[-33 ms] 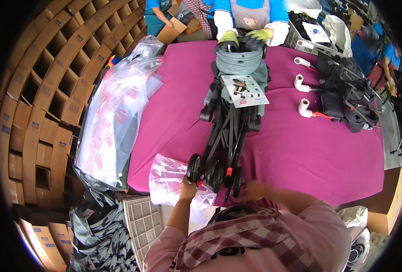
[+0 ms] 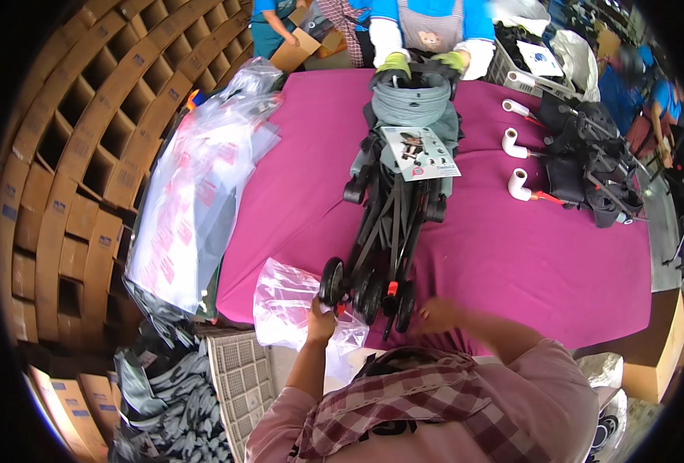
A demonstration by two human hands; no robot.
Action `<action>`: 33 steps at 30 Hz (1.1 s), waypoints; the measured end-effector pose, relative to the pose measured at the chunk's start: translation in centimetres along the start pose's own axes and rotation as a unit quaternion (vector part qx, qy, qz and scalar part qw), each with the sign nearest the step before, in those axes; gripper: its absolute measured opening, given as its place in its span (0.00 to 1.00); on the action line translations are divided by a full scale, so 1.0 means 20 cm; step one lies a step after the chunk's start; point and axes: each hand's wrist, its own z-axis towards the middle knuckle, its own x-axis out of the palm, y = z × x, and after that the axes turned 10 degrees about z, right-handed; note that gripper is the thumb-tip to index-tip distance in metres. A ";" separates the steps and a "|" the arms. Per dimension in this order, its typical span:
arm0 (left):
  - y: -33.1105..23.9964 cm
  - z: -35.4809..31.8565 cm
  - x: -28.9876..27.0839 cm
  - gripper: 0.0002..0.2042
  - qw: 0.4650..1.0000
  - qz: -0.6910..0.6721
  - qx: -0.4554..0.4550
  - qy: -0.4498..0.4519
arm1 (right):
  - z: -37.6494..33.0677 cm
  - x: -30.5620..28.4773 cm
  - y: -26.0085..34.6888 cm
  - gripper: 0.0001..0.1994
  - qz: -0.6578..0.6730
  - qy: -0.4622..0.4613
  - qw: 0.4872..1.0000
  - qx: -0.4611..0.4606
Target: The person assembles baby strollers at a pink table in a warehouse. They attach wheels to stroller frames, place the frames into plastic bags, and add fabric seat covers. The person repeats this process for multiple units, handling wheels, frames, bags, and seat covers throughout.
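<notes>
At the stroller's [image 2: 394, 224] wheel end, a clear bag [image 2: 284, 309] is gripped by the left hand [image 2: 320, 320]; right hand [image 2: 435, 315] fingers unclear. Frame judged stiff, heavy; bag slippery.

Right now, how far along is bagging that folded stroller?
Done: the stroller lies folded on the pink table. In hand: the left hand holds a clear bag by the wheels; the right hand is at the wheel end. Left: the bag covers none of the stroller yet.

right hand [image 2: 435, 315]: motion-blurred | left hand [image 2: 320, 322]: fingers hidden behind stroller wheel [image 2: 332, 281]
</notes>
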 end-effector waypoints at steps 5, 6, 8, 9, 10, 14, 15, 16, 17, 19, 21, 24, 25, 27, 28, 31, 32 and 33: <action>0.17 -0.38 -0.34 0.30 0.975 -0.196 0.006 -0.106 | -0.09 -0.45 0.40 0.15 0.066 -0.489 0.860 -0.131; 0.15 -0.50 -0.50 0.30 0.970 -0.190 0.022 -0.149 | -0.07 -0.44 0.59 0.13 0.102 -0.483 0.842 -0.216; 0.16 -0.70 -0.77 0.29 0.949 -0.202 0.083 -0.228 | 0.07 -0.28 1.02 0.09 0.132 -0.331 0.877 -0.324; 0.17 -0.81 -0.90 0.27 0.932 -0.217 0.127 -0.261 | 0.07 -0.17 1.30 0.10 0.126 -0.234 0.896 -0.355; 0.18 -0.93 -1.01 0.24 0.935 -0.189 0.168 -0.248 | 0.11 0.00 1.53 0.11 0.114 -0.159 0.895 -0.400; 0.06 -1.40 -1.30 0.15 0.907 -0.165 0.294 -0.252 | 0.36 0.61 2.06 0.11 0.045 0.010 0.869 -0.493; 0.09 -1.49 -1.33 0.15 0.899 -0.180 0.305 -0.257 | 0.50 0.70 2.12 0.12 0.036 -0.031 0.855 -0.516; 0.20 -1.59 -1.37 0.15 0.892 -0.208 0.279 -0.289 | 0.51 0.69 2.26 0.11 0.093 -0.039 0.887 -0.452; 0.30 -1.64 -1.39 0.14 0.883 -0.242 0.258 -0.307 | 0.53 0.59 2.37 0.10 0.147 -0.058 0.915 -0.371; 0.48 -1.67 -1.42 0.14 0.866 -0.309 0.183 -0.347 | 0.68 0.49 2.41 0.08 0.093 -0.228 0.881 -0.404; 0.77 -1.72 -1.42 0.12 0.820 -0.418 0.128 -0.369 | 0.52 0.70 2.53 0.07 0.243 -0.207 0.839 -0.441; 0.76 -1.70 -1.42 0.11 0.810 -0.442 0.106 -0.372 | 0.29 0.92 2.48 0.20 0.176 0.080 0.821 -0.537; 0.74 -1.69 -1.43 0.11 0.815 -0.440 0.108 -0.361 | 0.29 0.88 2.47 0.26 0.181 0.040 0.817 -0.545; 0.70 -1.63 -1.45 0.12 0.827 -0.437 0.112 -0.337 | 0.34 0.77 2.46 0.38 0.190 -0.044 0.807 -0.557; 0.73 -1.59 -1.47 0.12 0.838 -0.427 0.118 -0.317 | 0.43 0.66 2.48 0.42 0.270 -0.153 0.816 -0.488; 0.70 -1.47 -1.50 0.14 0.815 -0.468 0.103 -0.325 | 0.33 0.40 2.46 0.40 0.162 -0.410 0.735 -0.515; 0.68 -1.42 -1.49 0.16 0.805 -0.485 0.085 -0.330 | 0.21 0.47 2.43 0.39 0.176 -0.302 0.756 -0.554; 0.63 -1.38 -1.47 0.18 0.826 -0.464 0.081 -0.308 | 0.11 0.56 2.37 0.39 0.263 -0.089 0.794 -0.541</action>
